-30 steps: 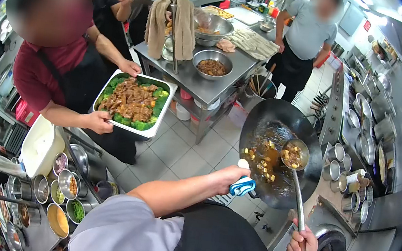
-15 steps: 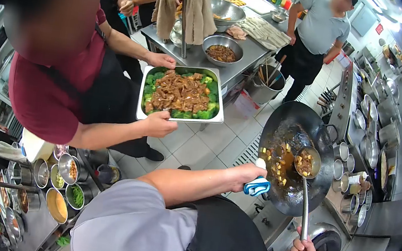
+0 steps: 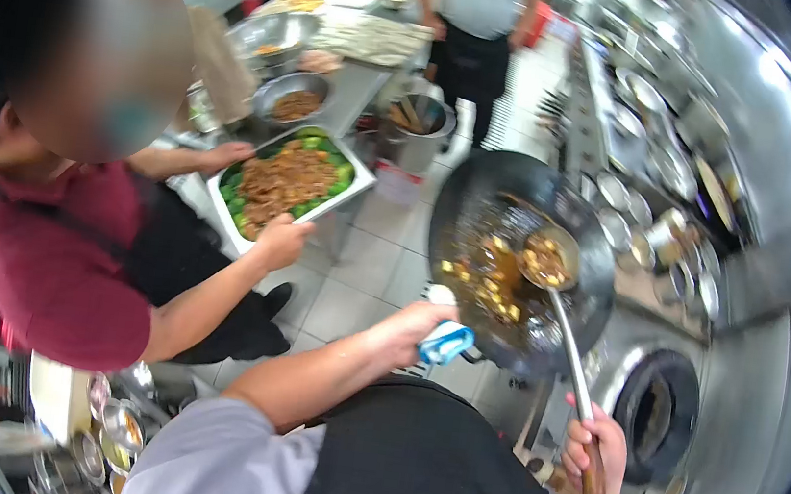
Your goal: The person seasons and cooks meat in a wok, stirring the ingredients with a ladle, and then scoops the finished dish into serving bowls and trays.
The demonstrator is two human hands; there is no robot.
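My left hand (image 3: 414, 333) is closed round a blue and white cloth (image 3: 446, 343) at the near edge of a large dark wok (image 3: 552, 340). Brown sauce with yellow and brown pieces lies in the wok. At the right, my right hand (image 3: 596, 447) grips the wooden handle of a ladle (image 3: 549, 257), whose bowl is over the wok and holds sauce and pieces. To the left, a person in a red shirt (image 3: 68, 256) holds a white-rimmed tray (image 3: 361, 184) of brown meat ringed with broccoli in both hands.
A round burner (image 3: 656, 415) sits at the right, below metal cups and pans. Behind the tray are a steel table (image 3: 361, 85) with bowls and a tall pot (image 3: 416, 141) holding utensils. Another person (image 3: 482, 21) stands at the back. Small ingredient bowls (image 3: 122, 426) are at lower left.
The view has swung, shifting the wok left and up in the picture. The person in red has come closer, and the tray is now tilted nearer the wok. Both my hands keep their holds.
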